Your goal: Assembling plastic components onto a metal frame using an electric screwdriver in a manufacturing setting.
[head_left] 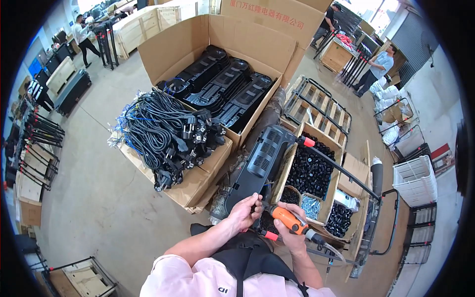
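- Your left hand [246, 212] clamps the near end of the long black housing [257, 166], which lies tilted over the boxes in front of you; keep it pinned.
- Your right hand [292, 232] is closed round the orange screwdriver [288, 220]; hold it square to the housing.
- Count: three black housings in the big carton [198, 47]; one heap of black power cords [166, 133]; one box of black caps [310, 171].

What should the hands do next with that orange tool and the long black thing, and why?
Probably bring the tip of the orange power screwdriver down onto the near end of the black housing. The right hand already grips the tool, and the left hand pinches the housing's end right beside it, as if steadying that spot.
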`<state>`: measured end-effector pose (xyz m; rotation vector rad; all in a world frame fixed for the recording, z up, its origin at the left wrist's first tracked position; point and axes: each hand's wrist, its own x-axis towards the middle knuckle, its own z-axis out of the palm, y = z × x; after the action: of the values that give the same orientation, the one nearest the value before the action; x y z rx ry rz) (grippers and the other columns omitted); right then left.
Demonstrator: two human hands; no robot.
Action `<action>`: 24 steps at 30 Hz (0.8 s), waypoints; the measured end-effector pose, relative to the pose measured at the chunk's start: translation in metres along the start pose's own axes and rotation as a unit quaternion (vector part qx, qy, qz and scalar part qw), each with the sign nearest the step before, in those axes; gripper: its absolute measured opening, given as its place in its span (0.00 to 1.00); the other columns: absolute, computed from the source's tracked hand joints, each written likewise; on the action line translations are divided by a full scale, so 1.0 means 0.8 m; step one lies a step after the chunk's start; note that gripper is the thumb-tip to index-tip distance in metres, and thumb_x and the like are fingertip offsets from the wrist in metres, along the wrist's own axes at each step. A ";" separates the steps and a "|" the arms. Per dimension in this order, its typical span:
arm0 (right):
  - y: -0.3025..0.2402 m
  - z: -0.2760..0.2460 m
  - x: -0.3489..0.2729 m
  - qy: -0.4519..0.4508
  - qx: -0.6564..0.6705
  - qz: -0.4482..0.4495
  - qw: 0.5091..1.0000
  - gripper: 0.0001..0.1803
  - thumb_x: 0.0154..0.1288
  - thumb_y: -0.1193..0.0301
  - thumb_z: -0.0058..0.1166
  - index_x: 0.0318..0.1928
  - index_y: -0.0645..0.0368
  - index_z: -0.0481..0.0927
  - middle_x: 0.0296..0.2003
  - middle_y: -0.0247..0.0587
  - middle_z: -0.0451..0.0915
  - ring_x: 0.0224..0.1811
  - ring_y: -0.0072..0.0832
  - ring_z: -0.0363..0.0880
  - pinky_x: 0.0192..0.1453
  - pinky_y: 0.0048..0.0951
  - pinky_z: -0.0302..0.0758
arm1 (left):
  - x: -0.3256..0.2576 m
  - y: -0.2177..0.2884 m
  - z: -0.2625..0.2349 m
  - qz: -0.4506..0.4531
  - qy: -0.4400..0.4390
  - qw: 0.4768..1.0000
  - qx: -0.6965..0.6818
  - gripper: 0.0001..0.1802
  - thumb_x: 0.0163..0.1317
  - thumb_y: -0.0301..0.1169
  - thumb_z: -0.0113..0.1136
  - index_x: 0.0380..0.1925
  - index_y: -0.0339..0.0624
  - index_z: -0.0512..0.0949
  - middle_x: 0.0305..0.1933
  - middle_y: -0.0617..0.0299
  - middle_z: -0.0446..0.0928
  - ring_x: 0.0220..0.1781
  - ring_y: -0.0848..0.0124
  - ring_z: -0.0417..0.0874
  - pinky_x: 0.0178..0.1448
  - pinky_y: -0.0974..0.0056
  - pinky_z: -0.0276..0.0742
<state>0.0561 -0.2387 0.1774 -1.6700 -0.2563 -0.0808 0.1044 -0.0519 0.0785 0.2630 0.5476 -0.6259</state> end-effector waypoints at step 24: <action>0.026 0.095 0.231 0.005 -0.115 0.122 0.986 0.30 0.64 0.79 0.70 0.65 0.63 0.73 0.59 0.49 0.85 0.63 0.32 0.82 0.71 0.37 0.78 | 0.049 0.051 -0.026 0.013 -0.046 0.995 0.087 0.15 0.85 0.39 0.52 0.56 0.41 0.81 0.46 0.66 0.84 0.40 0.77 0.83 0.42 0.70 0.80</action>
<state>0.2327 -0.1431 0.1858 -1.9176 -0.0334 0.0682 0.1480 -0.0308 0.0424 0.4037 0.4014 -0.6578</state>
